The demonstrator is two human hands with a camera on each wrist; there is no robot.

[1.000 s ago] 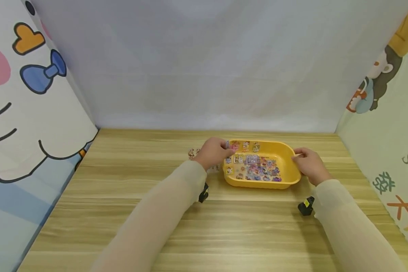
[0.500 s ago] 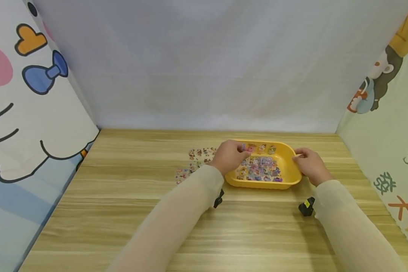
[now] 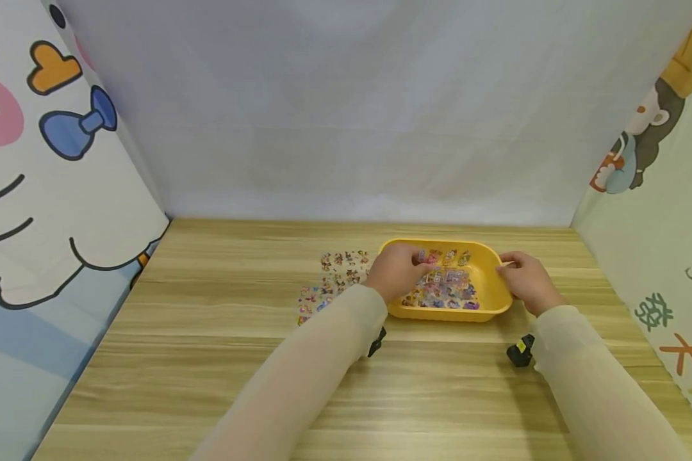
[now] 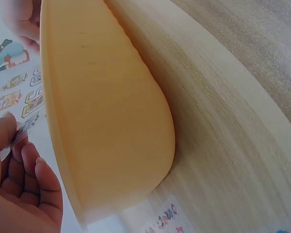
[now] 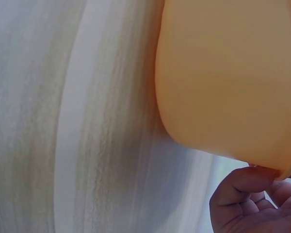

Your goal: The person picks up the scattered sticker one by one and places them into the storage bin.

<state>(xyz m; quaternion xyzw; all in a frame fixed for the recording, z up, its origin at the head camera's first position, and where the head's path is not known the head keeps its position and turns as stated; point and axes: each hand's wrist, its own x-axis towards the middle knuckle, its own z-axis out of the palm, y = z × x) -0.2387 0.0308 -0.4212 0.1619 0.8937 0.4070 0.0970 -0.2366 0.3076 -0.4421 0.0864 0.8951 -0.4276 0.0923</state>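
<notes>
My left hand (image 3: 396, 270) pinches the edge of a clear sticker sheet (image 3: 450, 258) with printed figures and numbers, thumb against fingers. The sheet hangs over the inside of a yellow plastic basin (image 3: 490, 314), above more colourful stickers (image 3: 438, 298) on its bottom. In the left wrist view the pinched sheet (image 4: 26, 127) shows beside the basin's outer wall (image 4: 106, 116). My right hand (image 3: 523, 278) grips the basin's right rim; the right wrist view has its thumb and fingers (image 5: 245, 182) at the rim's corner.
More clear sticker sheets (image 3: 340, 269) lie on the wooden table (image 3: 236, 269) left of the basin, partly covered by the left forearm. A black wrist device (image 3: 520, 351) sits by the right cuff. A pale curtain (image 3: 346, 128) closes off the back.
My left hand has moved right with the sticker sheet, from the basin's left edge to over its inside. Sheets on the table have come into view. The right hand stays on the rim.
</notes>
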